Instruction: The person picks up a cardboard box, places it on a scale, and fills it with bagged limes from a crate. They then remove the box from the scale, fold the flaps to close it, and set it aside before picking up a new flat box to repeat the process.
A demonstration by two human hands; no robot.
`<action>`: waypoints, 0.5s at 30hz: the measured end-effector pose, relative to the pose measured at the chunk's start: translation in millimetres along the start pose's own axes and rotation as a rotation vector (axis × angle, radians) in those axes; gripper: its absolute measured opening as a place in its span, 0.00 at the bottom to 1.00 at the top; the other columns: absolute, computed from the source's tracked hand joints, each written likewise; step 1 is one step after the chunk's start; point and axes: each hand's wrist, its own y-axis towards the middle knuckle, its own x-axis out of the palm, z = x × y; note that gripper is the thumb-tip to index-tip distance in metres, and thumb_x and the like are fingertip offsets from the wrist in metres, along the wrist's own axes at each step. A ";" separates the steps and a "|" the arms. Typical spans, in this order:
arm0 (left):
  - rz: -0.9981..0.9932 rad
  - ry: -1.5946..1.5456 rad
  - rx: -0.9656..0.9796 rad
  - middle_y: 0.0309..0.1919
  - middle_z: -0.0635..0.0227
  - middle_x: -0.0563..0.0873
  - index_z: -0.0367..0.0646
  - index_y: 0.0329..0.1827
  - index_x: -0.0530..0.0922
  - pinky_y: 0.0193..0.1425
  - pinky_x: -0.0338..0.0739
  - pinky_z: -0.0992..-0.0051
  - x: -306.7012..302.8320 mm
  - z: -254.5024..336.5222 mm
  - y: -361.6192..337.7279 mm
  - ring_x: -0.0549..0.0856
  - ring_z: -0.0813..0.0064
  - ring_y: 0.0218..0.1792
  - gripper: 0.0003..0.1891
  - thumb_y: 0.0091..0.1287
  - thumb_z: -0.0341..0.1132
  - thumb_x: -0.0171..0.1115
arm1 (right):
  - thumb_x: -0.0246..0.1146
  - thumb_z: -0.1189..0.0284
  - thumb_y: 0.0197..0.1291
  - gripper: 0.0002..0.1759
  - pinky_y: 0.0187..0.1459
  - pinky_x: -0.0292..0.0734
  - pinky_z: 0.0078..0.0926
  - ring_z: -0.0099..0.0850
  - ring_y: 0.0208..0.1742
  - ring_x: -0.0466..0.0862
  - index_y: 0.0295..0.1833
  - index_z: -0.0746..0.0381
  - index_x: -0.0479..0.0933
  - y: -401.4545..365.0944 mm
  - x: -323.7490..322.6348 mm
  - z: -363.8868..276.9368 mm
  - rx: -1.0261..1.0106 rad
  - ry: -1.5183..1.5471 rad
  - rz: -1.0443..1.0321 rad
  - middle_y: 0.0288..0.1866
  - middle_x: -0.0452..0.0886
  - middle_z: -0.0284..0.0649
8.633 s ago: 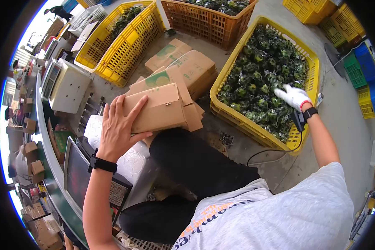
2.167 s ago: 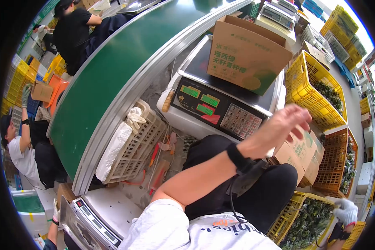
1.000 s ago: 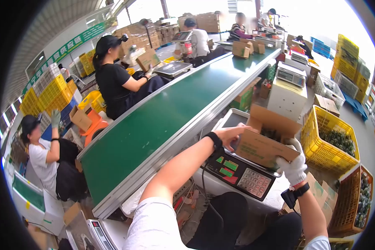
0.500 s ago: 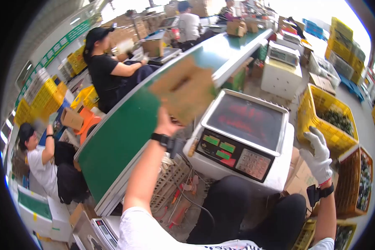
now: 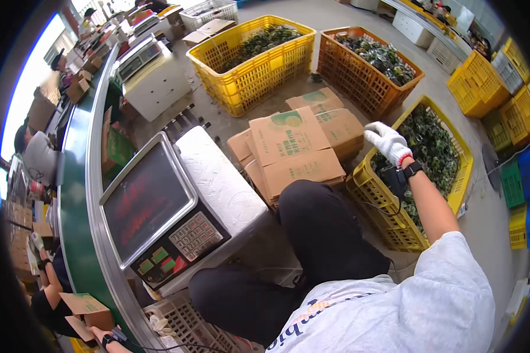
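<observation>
At the lower left, my bare left hand (image 5: pixel 97 332) grips the edge of an open cardboard box (image 5: pixel 98 318) beside the green belt (image 5: pixel 76 217). Most of its fingers are hidden by the box. My right hand (image 5: pixel 388 141), in a white glove, is open and empty, reaching out with fingers slightly bent. Its fingertips are right beside a stack of flattened cardboard boxes (image 5: pixel 291 138) with green print. Below and beyond it is a yellow crate (image 5: pixel 462 188) holding dark green, leafy-looking items. The scale (image 5: pixel 150 200), its plate bare, sits on a white foam block (image 5: pixel 229 182) at my knees.
A second yellow crate (image 5: pixel 247 88) and an orange-brown crate (image 5: pixel 365 88) stand ahead, both filled with dark green items. Another scale (image 5: pixel 138 62) rests on a white box farther up. A white basket (image 5: pixel 188 323) lies by my leg. Other people work along the belt.
My view has swung right, toward the crates. My left hand still has the box, now at the lower left. My gloved right hand has moved over to the flattened boxes.
</observation>
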 end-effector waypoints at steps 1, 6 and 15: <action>-0.036 0.017 0.019 0.64 0.65 0.81 0.50 0.74 0.73 0.63 0.75 0.59 6.8 3.1 -3.7 0.81 0.67 0.60 0.34 0.75 0.64 0.47 | 0.63 0.57 0.70 0.23 0.62 0.77 0.38 0.44 0.60 0.84 0.60 0.64 0.80 -5.9 0.5 -13.4 -0.003 -0.024 -0.019 0.58 0.85 0.49; -0.290 0.080 0.072 0.61 0.65 0.83 0.48 0.73 0.73 0.60 0.76 0.62 99.9 -17.8 -21.7 0.82 0.67 0.58 0.31 0.77 0.60 0.47 | 0.63 0.57 0.67 0.23 0.64 0.75 0.43 0.50 0.61 0.81 0.59 0.62 0.81 -35.4 21.5 -37.0 -0.200 -0.172 0.033 0.58 0.84 0.49; -0.568 0.255 0.141 0.56 0.64 0.85 0.45 0.70 0.75 0.56 0.78 0.67 153.8 -73.6 -34.5 0.85 0.68 0.54 0.27 0.80 0.53 0.47 | 0.60 0.58 0.70 0.17 0.56 0.79 0.40 0.46 0.54 0.86 0.54 0.57 0.83 -113.6 -54.9 133.1 0.369 -0.119 0.379 0.50 0.88 0.48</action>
